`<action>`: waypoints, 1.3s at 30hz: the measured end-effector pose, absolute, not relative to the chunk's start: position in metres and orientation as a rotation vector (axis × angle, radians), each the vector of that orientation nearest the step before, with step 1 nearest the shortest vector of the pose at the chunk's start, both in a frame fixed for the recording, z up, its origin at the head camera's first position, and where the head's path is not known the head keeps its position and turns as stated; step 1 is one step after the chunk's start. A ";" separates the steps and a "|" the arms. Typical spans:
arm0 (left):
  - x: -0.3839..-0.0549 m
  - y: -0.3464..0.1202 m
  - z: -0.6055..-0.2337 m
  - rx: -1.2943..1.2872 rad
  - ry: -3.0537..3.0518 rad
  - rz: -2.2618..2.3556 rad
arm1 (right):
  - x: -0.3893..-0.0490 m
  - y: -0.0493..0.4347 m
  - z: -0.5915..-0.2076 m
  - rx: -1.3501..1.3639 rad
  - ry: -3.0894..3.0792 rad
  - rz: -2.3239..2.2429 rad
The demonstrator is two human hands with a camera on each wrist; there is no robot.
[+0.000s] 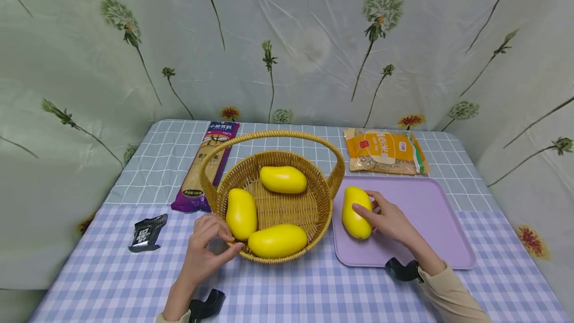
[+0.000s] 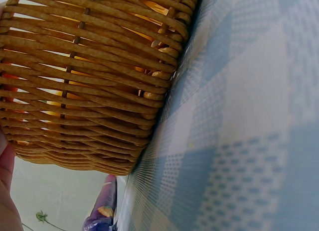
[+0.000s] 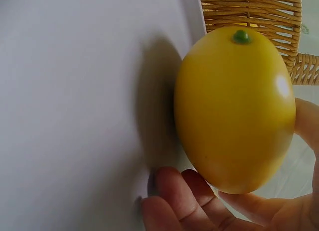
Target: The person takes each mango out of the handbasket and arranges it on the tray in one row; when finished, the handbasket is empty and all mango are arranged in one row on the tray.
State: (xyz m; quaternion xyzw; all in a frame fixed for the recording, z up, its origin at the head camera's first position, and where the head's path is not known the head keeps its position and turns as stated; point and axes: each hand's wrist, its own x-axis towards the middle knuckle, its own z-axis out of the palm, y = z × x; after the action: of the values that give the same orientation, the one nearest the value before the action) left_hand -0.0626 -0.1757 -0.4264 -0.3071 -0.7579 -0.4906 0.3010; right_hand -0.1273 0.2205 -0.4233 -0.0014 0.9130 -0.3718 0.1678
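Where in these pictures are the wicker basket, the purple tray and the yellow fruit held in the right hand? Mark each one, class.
Wicker basket [image 1: 283, 208]: head view, on its bare woven floor.
Purple tray [image 1: 423, 203]: head view, on its bare flat surface.
Held yellow fruit [image 3: 234, 111]: right wrist view, middle of its smooth side.

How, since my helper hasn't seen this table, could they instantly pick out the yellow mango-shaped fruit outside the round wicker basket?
Find the rectangular lilac tray, right of the round tan wicker basket. Over the tray's left side is the smooth yellow mango-shaped fruit, held in the person's right grip. Three yellow lookalikes lie inside the basket; this is the only one outside.
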 end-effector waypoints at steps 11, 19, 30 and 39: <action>-0.062 -0.176 -0.426 -0.816 -2.008 -1.298 | -0.125 0.223 -0.423 -0.055 2.674 -1.017; -0.063 -0.176 -0.427 -0.821 -1.998 -1.306 | -0.120 0.222 -0.417 -0.116 2.875 -1.012; -0.064 -0.174 -0.426 -0.824 -1.990 -1.290 | -0.103 0.192 -0.395 -0.480 3.161 -1.368; -0.063 -0.175 -0.425 -0.816 -2.003 -1.294 | -0.104 0.155 -0.383 -1.074 2.968 -1.566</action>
State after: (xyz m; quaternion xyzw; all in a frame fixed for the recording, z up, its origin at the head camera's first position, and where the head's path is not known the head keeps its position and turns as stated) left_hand -0.0634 -0.1751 -0.4255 -0.3081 -0.7569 -0.4887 0.3056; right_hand -0.1045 0.1549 -0.3829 -0.2993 0.8270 -0.4364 -0.1900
